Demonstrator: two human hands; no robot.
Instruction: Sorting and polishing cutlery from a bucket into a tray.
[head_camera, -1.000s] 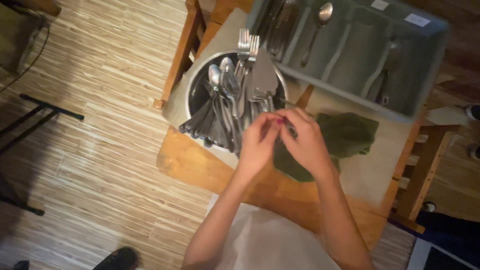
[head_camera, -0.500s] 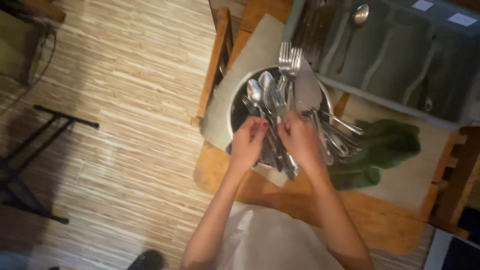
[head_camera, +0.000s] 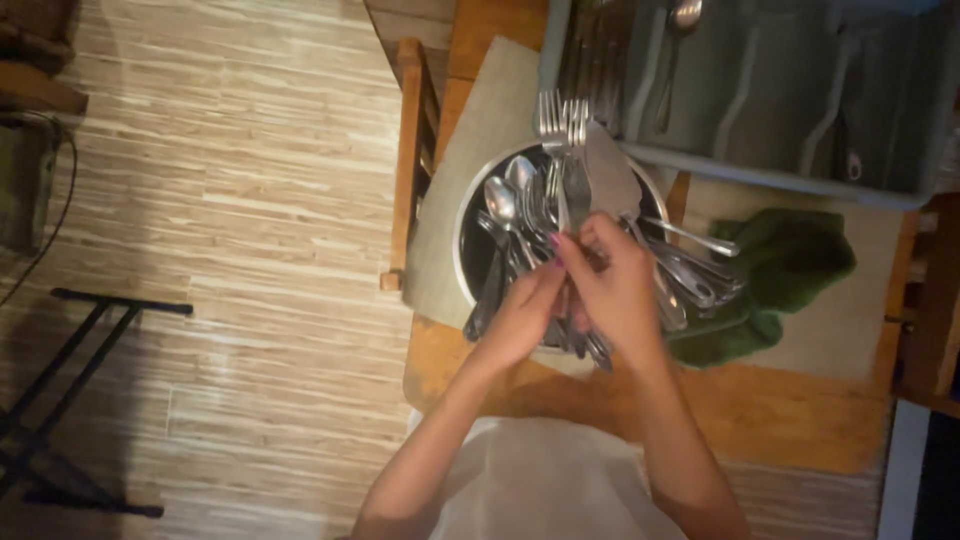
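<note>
A round metal bowl full of several forks, spoons and knives sits on a beige mat on a wooden table. Both my hands are over the bowl's near side. My left hand has its fingers closed around utensil handles at the front of the pile. My right hand is beside it, touching it, fingers curled on the same bunch of cutlery handles. Which single piece each hand grips is hidden by the fingers.
A grey divided cutlery tray with a few spoons and forks lies behind the bowl. A dark green cloth lies right of the bowl. A wooden chair back stands left; a black stand is on the floor.
My hands moved from the green cloth to the bowl and now close on the cutlery handles. The view shifted left, so the bowl sits more to the centre.
</note>
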